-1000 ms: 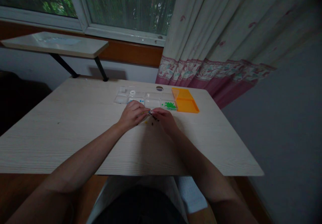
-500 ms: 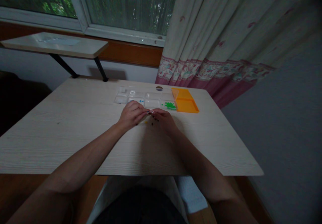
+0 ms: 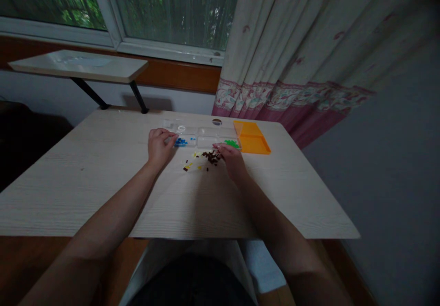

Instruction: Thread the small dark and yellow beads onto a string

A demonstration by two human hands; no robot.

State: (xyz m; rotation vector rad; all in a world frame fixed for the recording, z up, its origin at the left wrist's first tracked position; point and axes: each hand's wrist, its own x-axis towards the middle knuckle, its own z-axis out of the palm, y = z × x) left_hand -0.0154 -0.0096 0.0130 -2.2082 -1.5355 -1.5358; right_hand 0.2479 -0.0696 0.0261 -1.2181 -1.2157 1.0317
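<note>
At the left front of the clear compartment tray point(image 3: 207, 142) is my left hand point(image 3: 160, 146). Its fingers are drawn together in a pinch beside the small blue pieces point(image 3: 180, 142); anything between the fingertips is too small to make out. My right hand point(image 3: 233, 157) rests by the tray's front edge, fingertips also pinched, and what they hold, if anything, cannot be seen. Just left of it lies a loose heap of small dark brown pieces point(image 3: 211, 157). A few yellow pieces point(image 3: 188, 165) are scattered nearer my left hand. Small green pieces point(image 3: 231, 144) fill the right front compartment.
An open orange case point(image 3: 256, 144) adjoins the tray's right end. Behind the tray lies a small round dark object point(image 3: 217, 122). A raised shelf point(image 3: 103, 70) on black legs stands at the table's back left. The curtain point(image 3: 275, 90) hangs behind the table.
My hands were together over the brown pieces and have parted. The left hand moved left to the tray's left front, uncovering the blue and brown pieces; the right shifted slightly right.
</note>
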